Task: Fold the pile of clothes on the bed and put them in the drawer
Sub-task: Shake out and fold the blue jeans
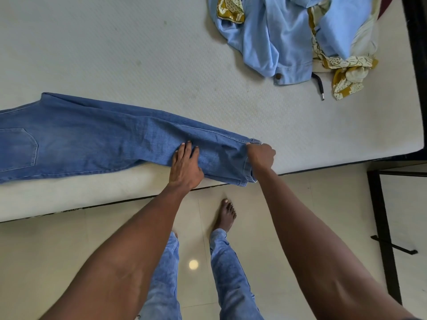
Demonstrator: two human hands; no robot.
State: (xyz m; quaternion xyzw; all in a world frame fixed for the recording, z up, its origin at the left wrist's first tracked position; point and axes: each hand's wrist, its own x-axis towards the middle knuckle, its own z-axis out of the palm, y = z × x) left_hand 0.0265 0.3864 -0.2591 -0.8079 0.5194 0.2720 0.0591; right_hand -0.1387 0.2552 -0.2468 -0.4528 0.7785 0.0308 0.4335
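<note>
Blue denim jeans [92, 137] lie lengthwise along bed [138, 54] near edge; left hand [186, 166] pressed flat, right hand [261, 155] pinching hems. Lengthwise fold judged next.

Jeans [92, 137] on bed [161, 54], pile [298, 35] behind

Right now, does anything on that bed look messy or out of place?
Yes. A crumpled pile of light blue and yellow-patterned clothes lies unfolded at the bed's far right. The jeans lie flat, their hem hanging off the near edge, where the right hand grips it.
</note>
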